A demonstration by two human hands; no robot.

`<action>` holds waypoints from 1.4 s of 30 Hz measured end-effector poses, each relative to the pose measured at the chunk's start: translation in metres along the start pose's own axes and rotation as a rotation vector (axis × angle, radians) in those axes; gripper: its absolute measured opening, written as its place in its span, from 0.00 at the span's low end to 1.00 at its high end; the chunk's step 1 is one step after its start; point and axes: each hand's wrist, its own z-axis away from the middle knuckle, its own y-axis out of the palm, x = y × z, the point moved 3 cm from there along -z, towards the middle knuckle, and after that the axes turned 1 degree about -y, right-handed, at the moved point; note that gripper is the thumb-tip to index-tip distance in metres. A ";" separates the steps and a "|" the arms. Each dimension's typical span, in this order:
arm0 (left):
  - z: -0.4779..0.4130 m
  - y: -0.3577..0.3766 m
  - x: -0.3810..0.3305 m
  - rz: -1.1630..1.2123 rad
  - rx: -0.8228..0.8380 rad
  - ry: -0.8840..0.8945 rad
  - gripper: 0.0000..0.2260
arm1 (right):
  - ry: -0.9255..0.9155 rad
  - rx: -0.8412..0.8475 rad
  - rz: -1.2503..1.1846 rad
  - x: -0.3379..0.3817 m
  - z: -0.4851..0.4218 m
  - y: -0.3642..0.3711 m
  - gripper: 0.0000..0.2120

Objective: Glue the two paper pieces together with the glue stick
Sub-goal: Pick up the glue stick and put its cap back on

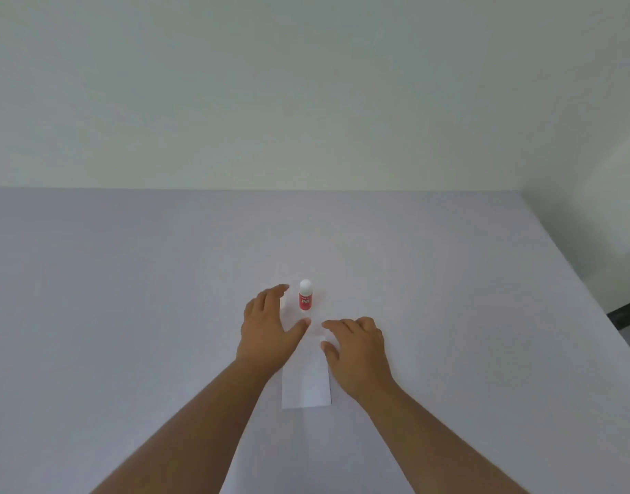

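A white paper strip [306, 383] lies flat on the table in front of me, its far end hidden under my hands. I cannot make out a second piece apart from it. A red glue stick [305, 296] with a white cap stands upright just beyond the paper. My left hand [269, 331] is spread open, palm down, left of the glue stick, its fingertips beside the stick and its thumb on the paper's far end. My right hand [356, 351] rests palm down on the paper's right edge, fingers curled a little and apart.
The pale lilac table [128, 315] stretches wide on both sides. Its right edge [584, 279] runs diagonally, with dark floor beyond. A plain pale wall [306, 101] rises at the table's back edge.
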 end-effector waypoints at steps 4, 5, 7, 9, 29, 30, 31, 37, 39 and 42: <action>-0.029 0.005 -0.015 0.051 0.017 -0.065 0.31 | 0.082 0.017 -0.003 -0.007 -0.019 -0.005 0.17; -0.034 0.007 -0.017 0.055 0.029 -0.077 0.31 | 0.106 0.024 -0.008 -0.009 -0.022 -0.005 0.17; -0.042 0.011 -0.018 0.062 0.054 -0.118 0.27 | 0.145 0.043 -0.027 -0.013 -0.026 -0.003 0.16; -0.047 0.014 -0.016 0.097 0.063 -0.173 0.19 | 0.181 0.064 -0.054 -0.016 -0.029 0.001 0.16; -0.007 -0.049 -0.039 0.777 0.227 -0.321 0.19 | 0.354 -0.053 -0.975 0.036 -0.005 -0.049 0.11; -0.003 -0.050 -0.040 0.781 0.228 -0.319 0.20 | 0.329 -0.092 -0.889 0.038 -0.001 -0.051 0.12; 0.001 -0.052 -0.042 0.785 0.229 -0.316 0.21 | 0.319 -0.099 -0.859 0.041 0.003 -0.052 0.14; 0.020 -0.067 -0.051 0.793 0.238 -0.271 0.28 | 0.476 0.234 -1.487 0.053 0.023 -0.061 0.12; 0.024 -0.070 -0.054 0.799 0.243 -0.259 0.28 | 0.413 0.125 -1.357 0.055 0.027 -0.065 0.07; 0.029 -0.072 -0.058 0.811 0.254 -0.247 0.28 | 0.380 0.040 -1.204 0.057 0.031 -0.069 0.08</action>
